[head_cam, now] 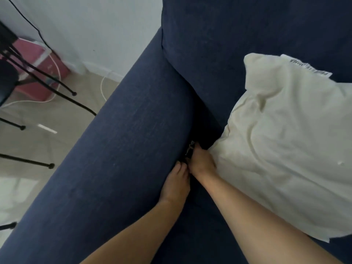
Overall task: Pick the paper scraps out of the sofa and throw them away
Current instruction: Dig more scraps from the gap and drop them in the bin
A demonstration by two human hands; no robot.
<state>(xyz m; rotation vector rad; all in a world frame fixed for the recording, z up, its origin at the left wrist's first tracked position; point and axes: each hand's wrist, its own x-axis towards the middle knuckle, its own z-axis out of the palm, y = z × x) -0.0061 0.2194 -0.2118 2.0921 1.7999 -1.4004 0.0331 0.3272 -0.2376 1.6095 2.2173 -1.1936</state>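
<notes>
A dark blue sofa [133, 130] fills the view, with a deep crack between its armrest and seat cushion. A small paper scrap [190, 149] with black-and-white print sticks up out of that crack. My right hand [202, 163] reaches into the crack, and its thumb and forefinger pinch the scrap. The other fingertips are hidden in the dark gap. My left hand [176, 184] lies flat against the inner side of the armrest just below. Its fingertips touch the edge of the crack and it holds nothing.
A cream pillow [285, 140] lies on the seat, pressed against my right wrist. The blue back cushion [238, 35] stands behind. To the left are a tiled floor, black metal chair legs [74, 93], a pink box [34, 60] and a white cable [102, 88].
</notes>
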